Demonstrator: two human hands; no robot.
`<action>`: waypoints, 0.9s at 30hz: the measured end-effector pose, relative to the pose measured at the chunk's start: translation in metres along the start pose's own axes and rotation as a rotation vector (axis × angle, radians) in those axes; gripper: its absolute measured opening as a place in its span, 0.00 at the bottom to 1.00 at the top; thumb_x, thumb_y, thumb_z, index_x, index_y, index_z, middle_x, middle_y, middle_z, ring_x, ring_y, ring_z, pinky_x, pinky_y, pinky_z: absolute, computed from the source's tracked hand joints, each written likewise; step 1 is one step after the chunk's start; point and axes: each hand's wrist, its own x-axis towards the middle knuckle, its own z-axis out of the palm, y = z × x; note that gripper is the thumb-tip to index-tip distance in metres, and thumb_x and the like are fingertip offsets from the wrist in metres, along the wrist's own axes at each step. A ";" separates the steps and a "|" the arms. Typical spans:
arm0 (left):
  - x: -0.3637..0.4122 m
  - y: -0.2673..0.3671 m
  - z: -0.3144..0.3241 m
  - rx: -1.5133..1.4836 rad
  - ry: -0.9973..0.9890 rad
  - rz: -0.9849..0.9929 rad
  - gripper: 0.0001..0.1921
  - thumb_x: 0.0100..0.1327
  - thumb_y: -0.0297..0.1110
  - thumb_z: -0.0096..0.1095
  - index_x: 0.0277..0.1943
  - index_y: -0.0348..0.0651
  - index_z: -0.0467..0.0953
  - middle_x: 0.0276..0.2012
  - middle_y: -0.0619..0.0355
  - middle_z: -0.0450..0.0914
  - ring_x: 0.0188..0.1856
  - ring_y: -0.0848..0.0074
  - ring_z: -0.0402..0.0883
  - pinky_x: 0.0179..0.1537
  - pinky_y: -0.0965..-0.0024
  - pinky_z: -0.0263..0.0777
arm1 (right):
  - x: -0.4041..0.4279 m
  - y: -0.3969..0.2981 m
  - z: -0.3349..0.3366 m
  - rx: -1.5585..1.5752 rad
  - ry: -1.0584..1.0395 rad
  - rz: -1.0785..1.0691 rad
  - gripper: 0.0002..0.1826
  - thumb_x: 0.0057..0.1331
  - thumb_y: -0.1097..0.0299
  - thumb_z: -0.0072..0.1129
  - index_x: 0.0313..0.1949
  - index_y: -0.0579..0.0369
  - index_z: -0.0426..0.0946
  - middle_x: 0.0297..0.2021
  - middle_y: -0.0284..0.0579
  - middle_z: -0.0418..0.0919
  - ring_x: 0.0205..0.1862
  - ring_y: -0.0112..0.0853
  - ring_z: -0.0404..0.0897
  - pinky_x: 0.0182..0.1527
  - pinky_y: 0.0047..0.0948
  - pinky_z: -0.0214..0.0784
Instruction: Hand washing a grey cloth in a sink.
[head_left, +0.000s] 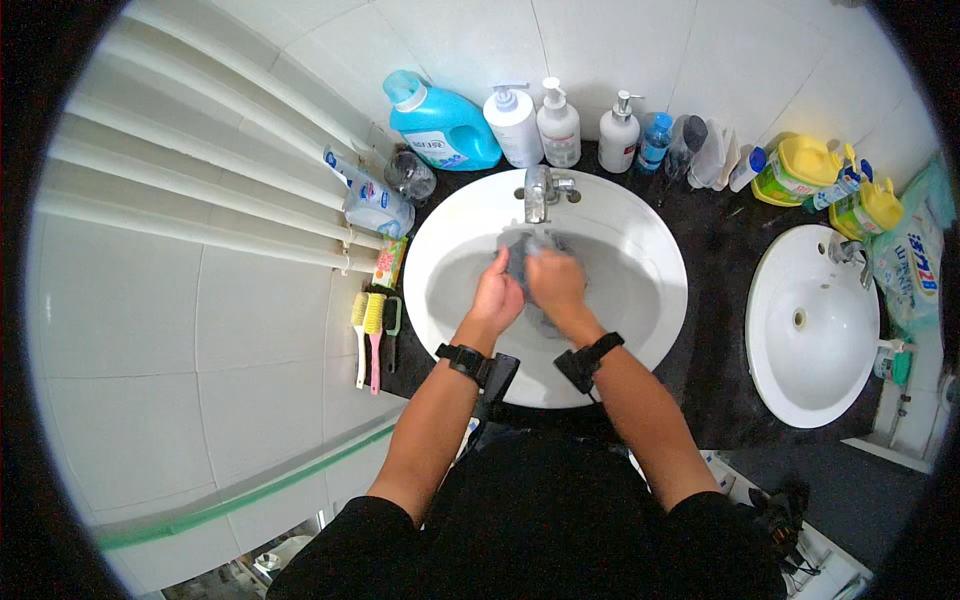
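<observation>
A wet, dark grey cloth (516, 264) is bunched between my two hands, just below the chrome faucet (536, 196). My left hand (499, 296) grips its left side with the thumb pointing up. Closed into a fist and slightly blurred, my right hand (556, 281) holds the cloth from the right. Both hands are inside the large white oval washbasin (660, 300), which appears to hold greyish water. More of the cloth hangs below the hands, partly hidden by them. Each wrist wears a black strap with a small device.
Along the wall stand a blue detergent jug (446, 127), white pump bottles (514, 127) and yellow containers (802, 171). Several brushes (375, 322) lie left of the basin, near a small box (388, 262) and white pipes (225, 165). A second washbasin (814, 352) is at right.
</observation>
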 end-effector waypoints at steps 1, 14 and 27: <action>0.010 -0.002 -0.039 -0.203 -0.412 -0.058 0.24 0.70 0.45 0.34 0.59 0.34 0.61 0.58 0.51 0.67 0.60 0.66 0.64 0.63 0.65 0.52 | -0.008 -0.023 0.002 -0.025 -0.089 -0.111 0.17 0.61 0.57 0.49 0.29 0.61 0.75 0.24 0.61 0.76 0.32 0.52 0.77 0.33 0.50 0.68; -0.010 0.005 0.038 0.073 0.064 -0.091 0.24 0.70 0.45 0.33 0.58 0.33 0.61 0.57 0.51 0.67 0.59 0.65 0.64 0.63 0.62 0.52 | 0.006 0.015 0.000 -0.220 -0.053 -0.250 0.12 0.61 0.63 0.47 0.28 0.56 0.75 0.30 0.52 0.78 0.34 0.46 0.78 0.33 0.47 0.70; -0.012 -0.008 0.054 0.112 -0.055 -0.082 0.25 0.71 0.47 0.30 0.61 0.38 0.57 0.60 0.53 0.63 0.60 0.64 0.62 0.63 0.60 0.52 | 0.028 0.057 0.013 -0.082 -0.004 0.110 0.13 0.62 0.61 0.47 0.32 0.53 0.78 0.30 0.53 0.79 0.34 0.50 0.78 0.35 0.47 0.70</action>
